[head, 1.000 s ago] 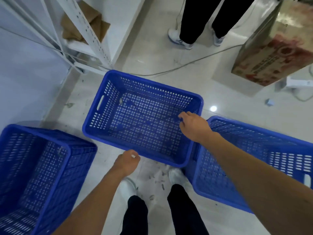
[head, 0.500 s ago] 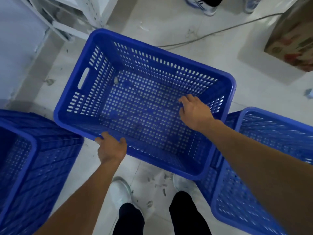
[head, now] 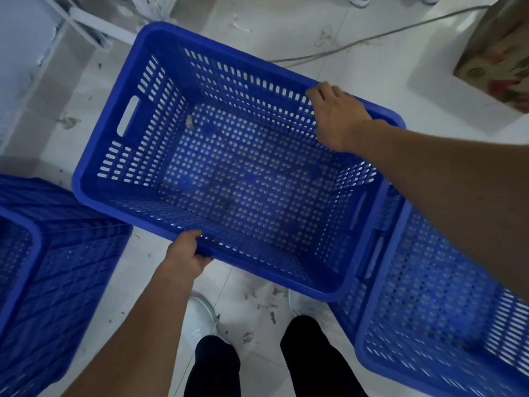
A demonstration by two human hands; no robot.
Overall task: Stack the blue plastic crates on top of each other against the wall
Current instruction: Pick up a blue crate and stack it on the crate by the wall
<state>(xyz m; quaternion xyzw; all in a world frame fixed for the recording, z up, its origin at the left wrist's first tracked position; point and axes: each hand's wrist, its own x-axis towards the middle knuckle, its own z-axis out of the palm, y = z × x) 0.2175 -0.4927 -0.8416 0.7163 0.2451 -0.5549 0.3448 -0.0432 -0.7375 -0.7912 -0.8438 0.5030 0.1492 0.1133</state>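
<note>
A person is standing over a blue middle crate (head: 229,167) and gripping it with both hands. The left hand (head: 187,255) is closing around the near long rim, fingers curled under the edge. The right hand (head: 336,116) is clamping over the far long rim near the right corner, fingers hooked down the outer side. The crate is sitting tilted in the view, open side up, its slotted walls and holed bottom showing. Its right end is overlapping a second crate (head: 446,296) lying just beside it on the right. A third crate (head: 51,267) is resting near the left edge, apart from the middle one. A grey wall (head: 20,53) is running along the upper left. A cardboard box (head: 498,55) and a cable (head: 372,41) are lying on the pale floor (head: 357,73) beyond. White shoes (head: 200,313) are showing below the crate.
</note>
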